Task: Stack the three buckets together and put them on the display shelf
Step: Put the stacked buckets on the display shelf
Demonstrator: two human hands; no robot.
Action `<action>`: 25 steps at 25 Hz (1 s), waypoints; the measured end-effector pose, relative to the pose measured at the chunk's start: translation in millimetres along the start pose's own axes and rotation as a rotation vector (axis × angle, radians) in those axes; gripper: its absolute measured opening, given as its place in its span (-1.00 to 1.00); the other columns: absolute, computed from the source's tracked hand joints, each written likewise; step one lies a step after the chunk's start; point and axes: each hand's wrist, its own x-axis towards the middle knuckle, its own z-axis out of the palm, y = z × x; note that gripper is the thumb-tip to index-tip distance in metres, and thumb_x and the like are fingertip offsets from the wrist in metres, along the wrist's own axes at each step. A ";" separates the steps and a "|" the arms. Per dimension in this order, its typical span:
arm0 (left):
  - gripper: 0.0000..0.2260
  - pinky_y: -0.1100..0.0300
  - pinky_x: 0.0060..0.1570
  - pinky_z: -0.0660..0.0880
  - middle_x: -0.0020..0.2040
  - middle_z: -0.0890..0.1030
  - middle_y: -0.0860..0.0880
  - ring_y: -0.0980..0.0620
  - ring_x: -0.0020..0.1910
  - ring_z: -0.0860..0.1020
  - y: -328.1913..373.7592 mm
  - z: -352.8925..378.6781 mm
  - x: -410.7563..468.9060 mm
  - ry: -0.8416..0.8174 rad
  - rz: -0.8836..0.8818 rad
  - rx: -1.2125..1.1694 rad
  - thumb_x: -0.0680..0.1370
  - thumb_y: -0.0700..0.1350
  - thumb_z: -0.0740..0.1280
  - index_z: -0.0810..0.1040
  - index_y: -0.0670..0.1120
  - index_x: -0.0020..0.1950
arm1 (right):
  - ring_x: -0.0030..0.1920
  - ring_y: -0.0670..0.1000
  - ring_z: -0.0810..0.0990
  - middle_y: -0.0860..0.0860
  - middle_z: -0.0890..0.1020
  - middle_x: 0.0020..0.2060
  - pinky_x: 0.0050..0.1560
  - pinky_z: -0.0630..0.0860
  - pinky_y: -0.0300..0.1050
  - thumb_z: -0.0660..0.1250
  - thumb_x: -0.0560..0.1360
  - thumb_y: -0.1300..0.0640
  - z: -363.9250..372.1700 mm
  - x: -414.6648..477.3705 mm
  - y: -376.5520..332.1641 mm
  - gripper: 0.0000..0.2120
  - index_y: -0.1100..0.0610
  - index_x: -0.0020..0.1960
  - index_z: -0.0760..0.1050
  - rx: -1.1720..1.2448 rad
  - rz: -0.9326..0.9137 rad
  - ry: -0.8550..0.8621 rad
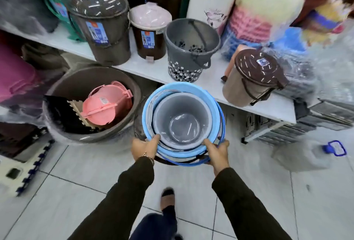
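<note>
I hold a nested stack of buckets in front of me, above the tiled floor. A grey bucket (181,119) sits inside a light blue bucket (212,105), and a darker rim shows under them at the bottom edge. My left hand (144,147) grips the near left rim with the thumb inside. On the near right rim, my right hand (217,150) grips the same way. The stack hangs just in front of the white display shelf (268,107), below its front edge.
On the shelf stand a grey dotted bucket (188,48), brown lidded bins (104,27), a small pink-lidded bin (149,31) and a tan bin with brown lid (251,79). A large brown tub (92,103) with a pink bucket sits on the floor at left.
</note>
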 end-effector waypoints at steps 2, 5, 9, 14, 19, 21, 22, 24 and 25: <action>-0.51 0.13 0.05 0.48 0.05 0.63 -0.12 -0.07 -0.08 0.58 40.9 -18.9 -28.8 -0.012 0.114 -0.039 0.30 -0.05 0.56 0.49 -0.18 0.13 | 0.02 0.14 0.67 0.07 0.64 -0.04 0.10 0.62 0.29 0.43 0.37 0.07 -6.2 -32.2 -33.6 -0.43 0.01 0.28 0.23 0.051 -0.082 0.033; -0.41 -0.03 0.26 0.50 0.19 0.63 -0.17 -0.16 0.15 0.60 98.7 -39.5 -63.9 -0.042 0.236 -0.152 0.31 -0.13 0.55 0.44 -0.21 0.27 | 0.05 0.04 0.64 0.05 0.63 0.10 0.14 0.61 0.16 0.45 0.30 0.04 -14.4 -68.7 -85.6 -0.44 -0.02 0.23 0.30 0.106 -0.241 0.078; -0.38 0.08 0.19 0.50 0.16 0.61 -0.15 -0.11 0.11 0.59 170.8 -40.4 -80.2 -0.071 0.326 -0.275 0.31 -0.17 0.55 0.41 -0.23 0.31 | 0.09 0.04 0.60 -0.02 0.61 0.09 0.26 0.52 0.08 0.45 0.39 0.13 -18.2 -78.5 -162.7 -0.49 0.00 0.23 0.29 0.106 -0.426 0.116; -0.49 0.26 0.01 0.42 0.07 0.63 -0.12 -0.02 -0.04 0.56 280.4 -4.7 -66.0 -0.115 0.474 -0.357 0.31 -0.19 0.55 0.43 -0.19 0.18 | 0.09 0.04 0.58 -0.07 0.62 0.03 0.19 0.46 -0.04 0.46 0.41 0.13 -12.0 -40.1 -270.3 -0.49 0.12 0.27 0.32 0.122 -0.591 0.184; -0.25 -0.06 0.26 0.50 0.20 0.60 -0.20 -0.16 0.18 0.58 389.4 55.9 -3.4 -0.150 0.499 -0.304 0.19 -0.04 0.57 0.40 -0.25 0.28 | 0.04 0.11 0.61 0.00 0.62 0.00 0.14 0.52 0.03 0.44 0.33 -0.08 17.9 41.3 -364.3 -0.42 0.08 0.22 0.29 0.100 -0.566 0.187; -0.26 -0.04 0.24 0.51 0.20 0.61 -0.22 -0.16 0.16 0.59 418.4 84.4 33.6 -0.174 0.474 -0.251 0.22 -0.05 0.59 0.38 -0.27 0.29 | 0.09 0.15 0.61 0.13 0.61 0.12 0.18 0.54 0.10 0.44 0.33 -0.10 36.0 79.9 -386.7 -0.32 0.13 0.31 0.24 0.087 -0.506 0.196; -0.27 0.01 0.23 0.51 0.20 0.61 -0.22 -0.16 0.16 0.59 427.5 97.6 53.1 -0.176 0.456 -0.215 0.24 -0.05 0.60 0.38 -0.27 0.29 | 0.10 0.17 0.62 0.15 0.60 0.15 0.19 0.56 0.15 0.44 0.33 -0.10 45.5 99.2 -392.7 -0.27 0.14 0.35 0.21 0.086 -0.467 0.196; -0.26 0.05 0.22 0.49 0.22 0.58 -0.24 -0.18 0.18 0.57 434.0 122.7 91.2 -0.180 0.388 -0.158 0.26 -0.04 0.60 0.38 -0.29 0.31 | 0.14 0.23 0.62 0.18 0.58 0.18 0.17 0.57 0.27 0.46 0.29 -0.13 63.0 137.5 -396.5 -0.22 0.16 0.34 0.21 0.080 -0.382 0.202; -0.24 0.03 0.23 0.49 0.25 0.57 -0.26 -0.20 0.20 0.56 433.0 134.3 108.4 -0.179 0.348 -0.113 0.27 -0.03 0.59 0.36 -0.30 0.32 | 0.16 0.25 0.62 0.19 0.57 0.19 0.16 0.57 0.30 0.47 0.27 -0.14 69.8 155.7 -395.0 -0.24 0.18 0.30 0.24 0.058 -0.350 0.213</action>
